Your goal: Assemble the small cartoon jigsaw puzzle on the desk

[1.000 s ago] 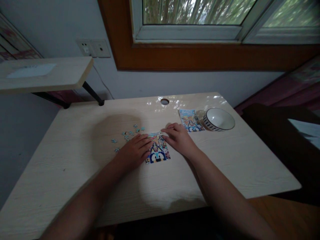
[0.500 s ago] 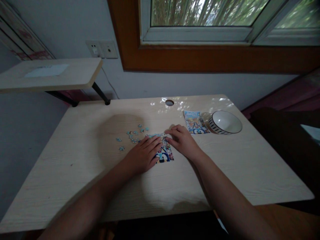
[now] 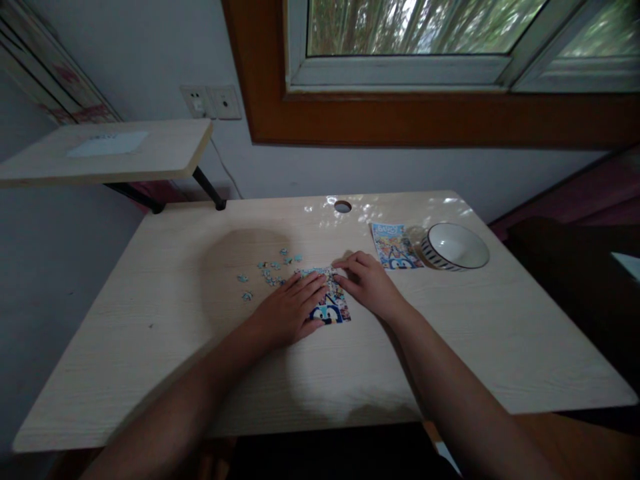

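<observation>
L hand (image 3: pixel 294 308) is covering more puzzle (image 3: pixel 330 316) ctr-frame, flat; R hand (image 3: pixel 367 281) is curling, hold unclear; prob. light, fragile, grip edges.

I saw the left forearm (image 3: pixel 200 383) slant inward, the left hand (image 3: pixel 293 310) palm down, fingers (image 3: pixel 309 285) outstretched, thumb (image 3: pixel 313 327) apart; opposite, the right forearm (image 3: pixel 445 363) angled in, the right hand (image 3: pixel 370 283) loosely curled.

Head-worn view from the near side of the desk (image 3: pixel 450 340), forward and down, window (image 3: pixel 420 27) beyond.
</observation>
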A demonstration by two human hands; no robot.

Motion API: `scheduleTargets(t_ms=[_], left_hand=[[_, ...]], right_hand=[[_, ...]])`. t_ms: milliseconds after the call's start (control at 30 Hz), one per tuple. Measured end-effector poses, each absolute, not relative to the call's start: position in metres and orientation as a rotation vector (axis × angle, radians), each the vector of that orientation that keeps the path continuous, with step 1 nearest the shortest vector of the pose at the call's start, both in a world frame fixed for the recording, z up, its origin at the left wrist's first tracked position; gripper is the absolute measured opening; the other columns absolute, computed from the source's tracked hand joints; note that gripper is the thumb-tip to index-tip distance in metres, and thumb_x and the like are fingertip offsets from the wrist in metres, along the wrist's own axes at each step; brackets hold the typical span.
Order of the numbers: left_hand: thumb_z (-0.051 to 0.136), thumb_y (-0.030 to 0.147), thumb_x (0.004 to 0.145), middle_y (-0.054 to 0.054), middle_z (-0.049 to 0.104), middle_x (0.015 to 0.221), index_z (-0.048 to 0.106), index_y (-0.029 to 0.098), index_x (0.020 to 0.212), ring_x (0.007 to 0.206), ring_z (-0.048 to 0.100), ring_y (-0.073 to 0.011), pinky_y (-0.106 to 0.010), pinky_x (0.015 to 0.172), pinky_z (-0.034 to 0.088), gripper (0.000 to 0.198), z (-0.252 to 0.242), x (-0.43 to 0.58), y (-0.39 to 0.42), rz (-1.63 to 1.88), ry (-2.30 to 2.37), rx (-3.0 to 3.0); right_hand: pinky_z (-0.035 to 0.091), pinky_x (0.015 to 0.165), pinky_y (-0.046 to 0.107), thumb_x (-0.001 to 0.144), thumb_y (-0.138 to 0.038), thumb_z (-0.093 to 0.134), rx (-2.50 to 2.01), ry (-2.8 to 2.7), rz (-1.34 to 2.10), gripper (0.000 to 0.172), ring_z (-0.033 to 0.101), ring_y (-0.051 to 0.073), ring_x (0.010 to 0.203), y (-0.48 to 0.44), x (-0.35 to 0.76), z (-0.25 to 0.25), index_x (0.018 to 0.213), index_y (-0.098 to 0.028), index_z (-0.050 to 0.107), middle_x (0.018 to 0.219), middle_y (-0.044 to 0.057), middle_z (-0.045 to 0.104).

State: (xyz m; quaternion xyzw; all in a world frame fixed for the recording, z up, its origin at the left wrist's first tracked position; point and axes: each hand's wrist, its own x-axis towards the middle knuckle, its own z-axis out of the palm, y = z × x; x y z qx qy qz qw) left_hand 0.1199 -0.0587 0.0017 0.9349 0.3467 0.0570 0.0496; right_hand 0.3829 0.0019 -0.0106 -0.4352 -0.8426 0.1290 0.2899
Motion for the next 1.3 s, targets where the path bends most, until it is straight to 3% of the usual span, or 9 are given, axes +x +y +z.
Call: scheduleTargets(t_ms=[333, 767, 933, 1133, 1300], left_hand=[[0.051, 0.048, 0.108, -0.009, 0.036, 0.17, 0.043, 0.017, 0.159, 0.161, 0.027, -0.0222, -0.041, 0.133, 0.018, 0.06, 0.0, 0.119, -0.057, 0.195, 0.978, 2.838], [0.058, 0.027, 0.106, -0.005, 0.062, 0.151, 0.062, 0.022, 0.145, 0.152, 0.045, -0.022, -0.044, 0.128, 0.038, 0.039, -0.003, 0.116, -0.053, 0.401, 0.71, 2.843], [0.059, 0.027, 0.105, -0.006, 0.071, 0.138, 0.067, 0.022, 0.137, 0.14, 0.058, -0.0215, -0.042, 0.12, 0.047, 0.033, -0.002, 0.111, -0.048, 0.603, 0.599, 2.785], [0.054, 0.023, 0.106, -0.007, 0.076, 0.12, 0.073, 0.021, 0.122, 0.115, 0.068, -0.0216, -0.043, 0.106, 0.056, 0.025, 0.008, 0.087, -0.035, 0.841, 0.962, 2.663], [0.055, 0.022, 0.102, -0.011, 0.073, 0.125, 0.069, 0.018, 0.133, 0.121, 0.062, -0.0281, -0.05, 0.11, 0.052, 0.033, 0.003, 0.067, -0.022, 0.832, 1.477, 2.621]], right_hand=[[0.053, 0.084, 0.042, 0.096, -0.028, 0.07, -1.158, -2.238, 0.352, 0.023, 0.064, 0.026, 0.093, 0.003, 0.383, -0.012, 0.118, -0.025, 0.075, 0.102, 0.009, 0.067], [0.052, 0.08, 0.04, 0.097, -0.027, 0.07, -1.153, -2.237, 0.385, 0.021, 0.063, 0.025, 0.088, 0.004, 0.381, -0.011, 0.117, -0.024, 0.074, 0.098, 0.008, 0.065], [0.052, 0.081, 0.04, 0.096, -0.028, 0.071, -1.167, -2.238, 0.381, 0.022, 0.063, 0.025, 0.089, 0.004, 0.381, -0.011, 0.117, -0.024, 0.074, 0.097, 0.008, 0.065], [0.052, 0.083, 0.041, 0.096, -0.028, 0.071, -1.173, -2.249, 0.392, 0.021, 0.063, 0.026, 0.092, 0.004, 0.382, -0.01, 0.117, -0.024, 0.073, 0.101, 0.009, 0.066], [0.052, 0.081, 0.04, 0.097, -0.029, 0.07, -1.176, -2.251, 0.395, 0.023, 0.062, 0.026, 0.089, 0.004, 0.382, -0.009, 0.119, -0.025, 0.073, 0.097, 0.008, 0.064]])
